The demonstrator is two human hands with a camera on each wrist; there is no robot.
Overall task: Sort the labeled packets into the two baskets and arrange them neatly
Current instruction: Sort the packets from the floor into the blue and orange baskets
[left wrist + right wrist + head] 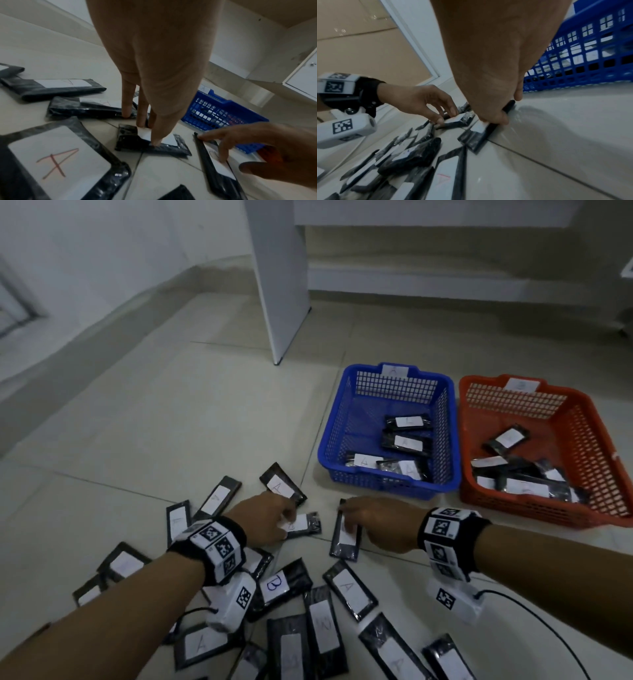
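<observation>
Black packets with white labels lie scattered on the tiled floor. My left hand pinches a small packet between thumb and fingers; the left wrist view shows my left hand gripping this small packet by its edges. My right hand grips a longer packet just to the right, and in the right wrist view my right hand curls over the longer packet. Neither label is readable. A blue basket tagged A and a red basket stand beyond, each holding several packets.
Several loose packets lie near me, among them one marked B and one marked A. A white cabinet panel stands on the floor behind the blue basket. A black cable trails from my right wrist camera.
</observation>
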